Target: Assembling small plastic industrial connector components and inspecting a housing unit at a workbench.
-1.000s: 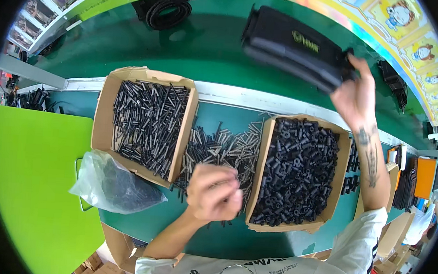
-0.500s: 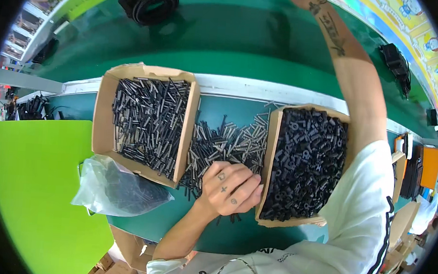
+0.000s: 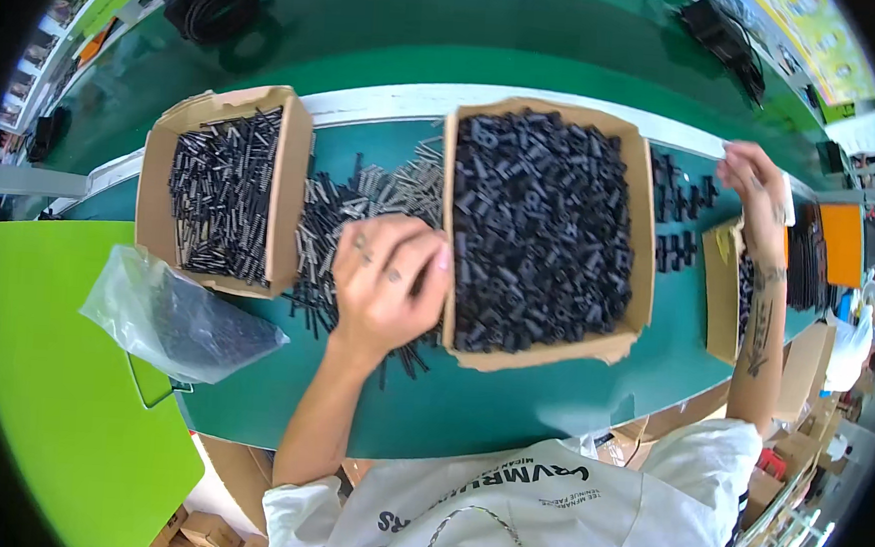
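Where pins [image 3: 362,194] lie jumbled, left hand [image 3: 387,275].

Just one view here, a fisheye cam on the person's head, looking steeply down and close over the big cardboard box of black parts [image 3: 545,230]. The far edge of the green bench above that box bends toward the rim.

Loose pile of small dark springs [image 3: 362,194] lying flat on green worktop [image 3: 509,408], between two cardboard boxes. Small black plastic pieces [image 3: 678,193] scattered near far right edge.
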`<state>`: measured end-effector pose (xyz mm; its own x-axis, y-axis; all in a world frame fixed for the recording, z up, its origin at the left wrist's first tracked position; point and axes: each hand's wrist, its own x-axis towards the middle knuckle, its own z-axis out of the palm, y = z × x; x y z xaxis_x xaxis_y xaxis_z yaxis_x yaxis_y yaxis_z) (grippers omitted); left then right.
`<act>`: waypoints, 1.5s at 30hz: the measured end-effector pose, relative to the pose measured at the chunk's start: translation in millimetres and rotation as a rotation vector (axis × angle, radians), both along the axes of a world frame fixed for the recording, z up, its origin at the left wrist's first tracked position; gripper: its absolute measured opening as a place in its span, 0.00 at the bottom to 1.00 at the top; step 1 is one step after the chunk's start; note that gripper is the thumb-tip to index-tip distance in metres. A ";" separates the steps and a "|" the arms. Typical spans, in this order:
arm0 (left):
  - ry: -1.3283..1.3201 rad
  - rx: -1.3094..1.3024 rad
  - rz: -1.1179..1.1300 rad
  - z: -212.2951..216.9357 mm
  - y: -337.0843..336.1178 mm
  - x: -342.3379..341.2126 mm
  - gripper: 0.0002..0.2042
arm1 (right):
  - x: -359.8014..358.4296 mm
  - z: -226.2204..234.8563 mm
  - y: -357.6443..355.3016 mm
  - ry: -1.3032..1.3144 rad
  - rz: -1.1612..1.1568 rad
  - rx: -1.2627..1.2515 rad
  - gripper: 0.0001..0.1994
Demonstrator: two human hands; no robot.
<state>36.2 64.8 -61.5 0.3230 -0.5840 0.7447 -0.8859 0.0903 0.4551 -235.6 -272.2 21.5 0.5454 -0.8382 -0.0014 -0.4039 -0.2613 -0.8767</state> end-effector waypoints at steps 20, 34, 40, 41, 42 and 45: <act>-0.167 0.635 -0.178 52.9 -18.6 -69.7 0.16 | -183.4 -43.8 31.5 0.567 -0.002 -0.278 0.11; 0.039 0.715 -0.355 73.4 -42.7 -43.8 0.07 | -159.1 -35.4 -8.5 0.535 0.186 -0.496 0.13; 0.181 0.570 -0.356 69.3 -45.1 -40.9 0.07 | -137.8 -26.0 -9.7 0.726 0.157 -0.170 0.08; 0.224 0.529 -0.342 68.4 -45.9 -40.2 0.08 | -133.4 -28.7 -9.0 0.657 0.194 -0.258 0.07; 0.233 0.529 -0.335 68.2 -46.4 -38.9 0.08 | -129.6 -32.5 -8.0 0.586 0.234 -0.344 0.07; 0.389 0.484 -0.360 66.9 -47.6 -38.2 0.09 | -149.1 -43.8 -12.4 0.542 0.260 -0.246 0.08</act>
